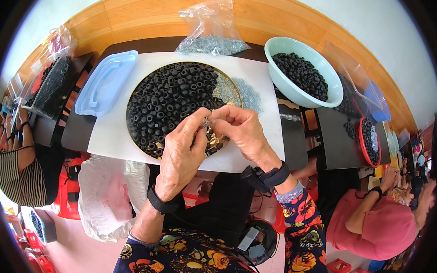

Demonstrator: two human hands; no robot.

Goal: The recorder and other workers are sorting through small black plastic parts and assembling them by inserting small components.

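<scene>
Both hands meet over the near part of a round gold-rimmed tray (130, 128) heaped with small black hollow caps (164, 96). My left hand (183, 147) is closed in a pinch, thumb against fingers. Close beside it my right hand (246, 133) pinches too, its fingertips almost touching the left ones. A tiny clear piece seems to show between them, too small to name. Small clear pieces (226, 88) lie at the tray's right side, and more clear pieces (247, 95) are spread on the white sheet (269, 133) beneath.
A clear bag of small pieces (213, 44) stands at the back. Left is a blue plastic lid (107, 82); right, a pale green basin (333, 97) of black caps. A red tray (361, 141) sits on the right table. People work at both sides; a white sack (105, 195) hangs below.
</scene>
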